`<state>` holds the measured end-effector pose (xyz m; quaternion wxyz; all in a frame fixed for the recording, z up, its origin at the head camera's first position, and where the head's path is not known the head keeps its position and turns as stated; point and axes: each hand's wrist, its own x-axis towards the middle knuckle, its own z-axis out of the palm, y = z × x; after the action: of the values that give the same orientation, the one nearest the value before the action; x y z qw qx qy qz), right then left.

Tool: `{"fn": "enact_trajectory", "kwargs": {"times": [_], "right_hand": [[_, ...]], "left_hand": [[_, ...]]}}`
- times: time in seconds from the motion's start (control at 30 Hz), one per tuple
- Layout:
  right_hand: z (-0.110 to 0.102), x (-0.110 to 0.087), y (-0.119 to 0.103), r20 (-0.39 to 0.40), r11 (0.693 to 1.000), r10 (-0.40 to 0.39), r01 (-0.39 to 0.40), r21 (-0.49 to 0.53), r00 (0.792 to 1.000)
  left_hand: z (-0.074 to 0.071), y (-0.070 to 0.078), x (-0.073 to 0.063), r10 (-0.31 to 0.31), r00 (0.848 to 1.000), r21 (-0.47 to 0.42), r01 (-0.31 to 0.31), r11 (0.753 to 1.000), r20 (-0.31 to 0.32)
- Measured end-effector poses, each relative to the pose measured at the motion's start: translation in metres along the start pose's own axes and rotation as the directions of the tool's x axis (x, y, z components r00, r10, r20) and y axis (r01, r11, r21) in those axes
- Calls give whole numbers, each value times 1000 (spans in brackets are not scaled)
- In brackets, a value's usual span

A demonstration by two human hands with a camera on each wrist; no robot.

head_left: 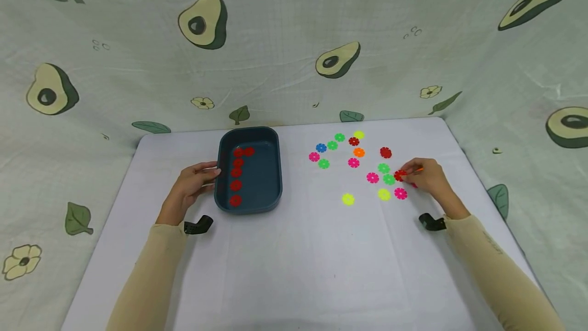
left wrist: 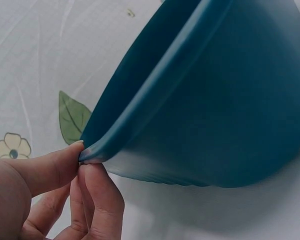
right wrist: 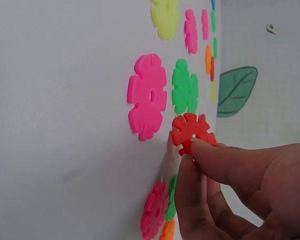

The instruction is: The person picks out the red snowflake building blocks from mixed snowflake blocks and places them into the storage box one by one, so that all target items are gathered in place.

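Note:
My left hand (head_left: 190, 185) pinches the rim of a dark blue tray (head_left: 271, 188) by its left side; thumb and fingers meet on that rim (left wrist: 97, 150) in the left wrist view. Several red notched discs (head_left: 236, 172) lie inside, mostly in a column along the left. On the right, my right hand (head_left: 427, 176) pinches a red notched disc (right wrist: 191, 131) between thumb and fingers. Close by it are a pink disc (right wrist: 149, 97), green discs (head_left: 389, 179) and another red disc (head_left: 386, 152). An orange piece partly shows at the right hand's fingers.
More loose discs are spread over the white table right of the tray: yellow (head_left: 348, 199), blue (head_left: 321, 147), orange (head_left: 359, 152) and pink (head_left: 314, 157). A cloth backdrop with printed avocados (head_left: 337, 60) rises behind the table. Black wrist devices (head_left: 198, 225) sit near both cuffs.

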<state>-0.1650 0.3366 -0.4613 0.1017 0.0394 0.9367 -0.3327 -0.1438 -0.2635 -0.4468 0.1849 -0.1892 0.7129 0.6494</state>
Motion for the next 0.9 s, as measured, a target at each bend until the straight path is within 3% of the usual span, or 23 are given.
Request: {"fn": "enact_trajectory", "kwargs": {"times": [0.47, 0.9], "right_hand": [[-9, -2, -25, -37, 996, -67, 69, 54, 997], [0, 2, -76, -14, 989, -106, 107, 107, 994]], "left_hand": [[0, 2, -1, -10, 1000, 9, 11, 1000, -8], [1, 1, -2, -13, 1000, 16, 13, 1000, -23]]}}
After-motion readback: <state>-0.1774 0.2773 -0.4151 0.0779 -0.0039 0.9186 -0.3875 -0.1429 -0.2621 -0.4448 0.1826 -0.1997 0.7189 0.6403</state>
